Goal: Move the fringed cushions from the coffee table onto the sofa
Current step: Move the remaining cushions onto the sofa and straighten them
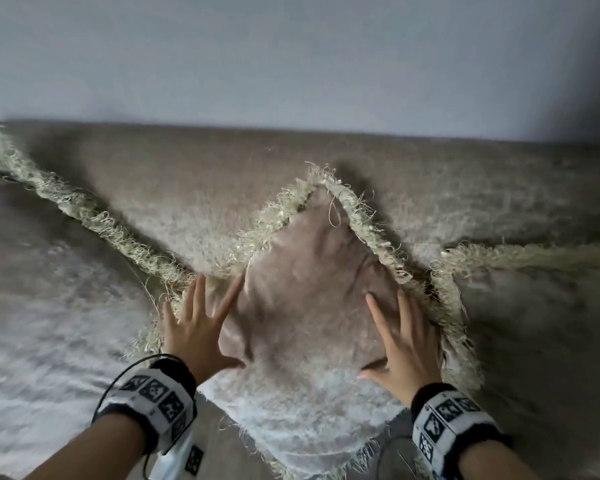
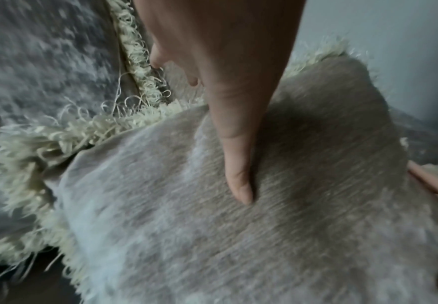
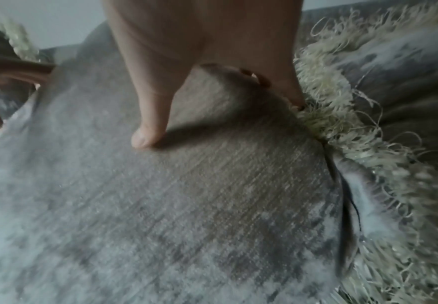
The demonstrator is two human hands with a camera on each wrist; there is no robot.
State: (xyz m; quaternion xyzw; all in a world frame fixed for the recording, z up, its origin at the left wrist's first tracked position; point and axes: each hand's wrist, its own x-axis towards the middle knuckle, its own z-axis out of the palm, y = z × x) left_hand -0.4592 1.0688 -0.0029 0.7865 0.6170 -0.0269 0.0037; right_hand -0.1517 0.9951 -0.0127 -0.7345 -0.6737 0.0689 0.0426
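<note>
A beige fringed cushion (image 1: 305,306) leans corner-up against the sofa back (image 1: 222,174), between two more fringed cushions, one at the left (image 1: 49,271) and one at the right (image 1: 534,306). My left hand (image 1: 201,323) lies flat on the middle cushion's left side with fingers spread and straight. My right hand (image 1: 402,337) presses flat on its right side near the pale fringe (image 1: 374,233). In the left wrist view a straight finger (image 2: 238,164) presses into the cushion fabric (image 2: 212,226). In the right wrist view my thumb (image 3: 150,115) rests on the cushion (image 3: 160,205) beside its fringe (image 3: 342,127).
A pale grey wall (image 1: 291,57) rises behind the sofa back. The neighbouring cushions' fringes meet the middle cushion on both sides. The other hand's fingers show at the right edge (image 2: 435,185) of the left wrist view and the left edge (image 3: 10,72) of the right wrist view.
</note>
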